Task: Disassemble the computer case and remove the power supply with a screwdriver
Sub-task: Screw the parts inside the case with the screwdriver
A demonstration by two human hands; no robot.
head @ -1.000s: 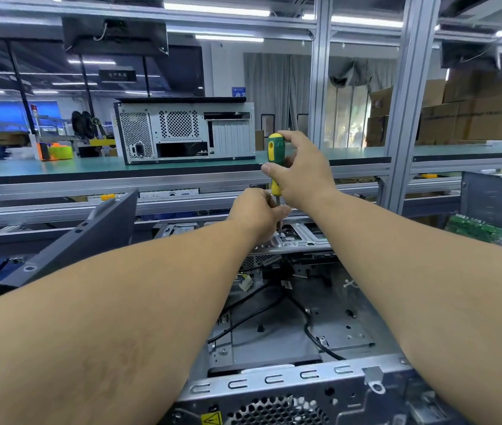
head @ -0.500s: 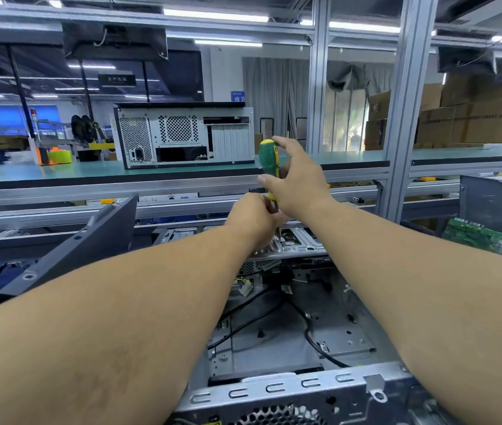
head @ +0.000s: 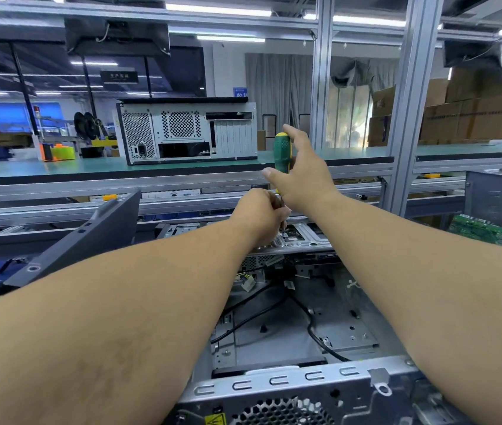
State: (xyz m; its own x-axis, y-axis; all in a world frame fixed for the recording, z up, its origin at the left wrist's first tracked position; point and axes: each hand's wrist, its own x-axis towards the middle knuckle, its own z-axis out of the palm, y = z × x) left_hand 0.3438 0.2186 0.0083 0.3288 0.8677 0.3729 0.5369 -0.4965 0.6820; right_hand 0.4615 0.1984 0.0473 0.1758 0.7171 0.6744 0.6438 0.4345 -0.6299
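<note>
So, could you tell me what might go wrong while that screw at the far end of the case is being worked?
The right hand holds the screwdriver with several fingers spread, so the tip could slip off the screw. The left hand grips low on the shaft, right at the tip, where a slip might jab it. A freed screw could also drop among the black cables inside the open case.

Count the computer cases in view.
3, maybe more hidden: the open case being worked on, a closed case on the green shelf behind, and a grey case at the right edge.
</note>
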